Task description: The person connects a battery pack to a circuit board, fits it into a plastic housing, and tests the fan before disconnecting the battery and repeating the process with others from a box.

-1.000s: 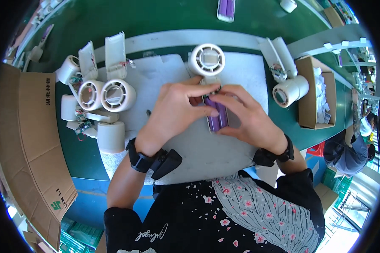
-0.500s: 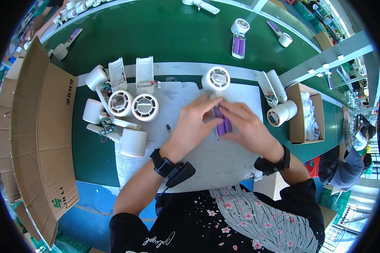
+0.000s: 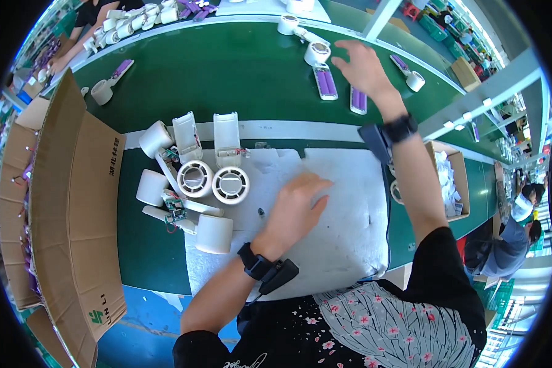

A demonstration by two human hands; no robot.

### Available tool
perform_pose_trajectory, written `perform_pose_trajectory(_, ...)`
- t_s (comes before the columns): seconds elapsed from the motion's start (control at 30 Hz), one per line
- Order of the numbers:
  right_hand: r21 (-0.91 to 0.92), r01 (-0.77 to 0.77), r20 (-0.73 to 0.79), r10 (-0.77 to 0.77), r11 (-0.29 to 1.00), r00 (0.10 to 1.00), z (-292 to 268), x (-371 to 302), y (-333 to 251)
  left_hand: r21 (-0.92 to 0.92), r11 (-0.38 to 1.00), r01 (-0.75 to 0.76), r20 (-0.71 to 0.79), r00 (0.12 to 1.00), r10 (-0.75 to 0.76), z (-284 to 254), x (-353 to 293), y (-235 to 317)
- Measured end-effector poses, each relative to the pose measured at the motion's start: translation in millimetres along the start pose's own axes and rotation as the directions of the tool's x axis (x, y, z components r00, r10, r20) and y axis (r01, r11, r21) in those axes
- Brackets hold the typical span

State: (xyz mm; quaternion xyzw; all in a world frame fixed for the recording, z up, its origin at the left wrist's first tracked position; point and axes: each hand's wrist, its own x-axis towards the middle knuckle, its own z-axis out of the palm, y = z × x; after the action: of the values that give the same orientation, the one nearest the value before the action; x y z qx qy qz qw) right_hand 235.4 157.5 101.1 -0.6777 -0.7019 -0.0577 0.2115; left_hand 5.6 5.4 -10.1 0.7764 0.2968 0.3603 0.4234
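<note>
My left hand (image 3: 294,208) hovers over the pale foam mat (image 3: 343,239), slightly blurred, thumb apart and nothing in it. My right hand (image 3: 359,67) reaches over the green belt (image 3: 227,73) with fingers spread and holds nothing visible. Beneath it lies an open white handle with purple battery cells (image 3: 359,100); my hand and wrist cover its upper part. Just left of my right fingertips rests a white handheld fan (image 3: 317,54), its purple cells exposed. Left of my left hand, several opened white fans (image 3: 231,185) lie with bare circuit boards (image 3: 176,210).
A tall cardboard box (image 3: 92,214) stands open at the left. At the right, partly behind my forearm, a smaller carton (image 3: 457,184) holds white pieces. More fans (image 3: 102,92) lie on the belt. Another person's arm (image 3: 83,43) is at the far left. A metal post (image 3: 490,101) slants at the right.
Both hands have come away from the fan with purple cells they held over the mat. My right hand moved forward over the belt, where a second such handle now lies close by.
</note>
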Motion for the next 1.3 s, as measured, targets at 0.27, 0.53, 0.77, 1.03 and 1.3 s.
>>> perform_pose_trajectory(0.27, -0.348, 0.046, 0.41, 0.107, 0.937, 0.906, 117.8, 183.3, 102.3, 0.051, 0.999, 0.013, -0.093, 0.996, -0.009, 9.2, -5.8, -7.9)
perform_pose_trajectory(0.53, -0.4, 0.113, 0.453, 0.088, 0.91, 0.887, 146.9, 210.1, 105.5, 0.016, 1.0, 0.021, -0.089, 0.996, -0.02, 10.1, -4.9, -3.8)
perform_pose_trajectory(0.77, -0.228, 0.352, 0.481, -0.209, 0.908, 0.851, 117.3, 154.5, 3.2, 0.048, 0.998, -0.036, -0.054, 0.998, 0.038, 14.1, 0.0, -3.7)
perform_pose_trajectory(1.03, -0.037, 0.324, 0.494, -0.265, 0.945, 0.828, 19.1, -56.0, -51.0, 0.051, 0.959, -0.277, 0.274, 0.928, 0.254, -13.8, -1.3, 26.7)
perform_pose_trajectory(1.3, 0.015, 0.126, 0.339, -0.123, 0.992, 0.933, -34.7, -224.3, -24.7, 0.696, 0.596, 0.4, -0.712, 0.488, 0.504, -189.4, -154.1, 192.9)
